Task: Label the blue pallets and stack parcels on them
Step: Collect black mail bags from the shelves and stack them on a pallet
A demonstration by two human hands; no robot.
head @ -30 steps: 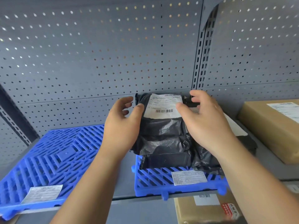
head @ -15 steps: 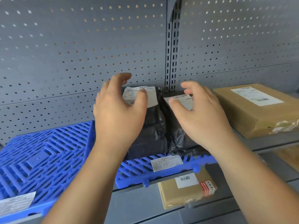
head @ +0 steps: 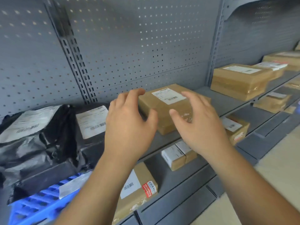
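Two black plastic-wrapped parcels (head: 40,143) with white labels lie side by side on a blue pallet (head: 40,207) at the lower left; a white label (head: 71,185) is stuck on the pallet's front edge. A brown cardboard box (head: 164,108) with a white shipping label sits on the grey shelf to the right of them. My left hand (head: 129,127) and my right hand (head: 199,124) hover in front of this box with fingers spread, one at each side, and hold nothing. Whether they touch the box is unclear.
More brown boxes (head: 238,80) stand further right on the same shelf (head: 227,101). Smaller labelled boxes (head: 139,187) lie on the lower shelf below my arms. A grey perforated back panel (head: 146,46) closes the shelf behind.
Both hands have let go of the black parcels, which stay on the pallet. The view and my hands have swung right to the brown box.
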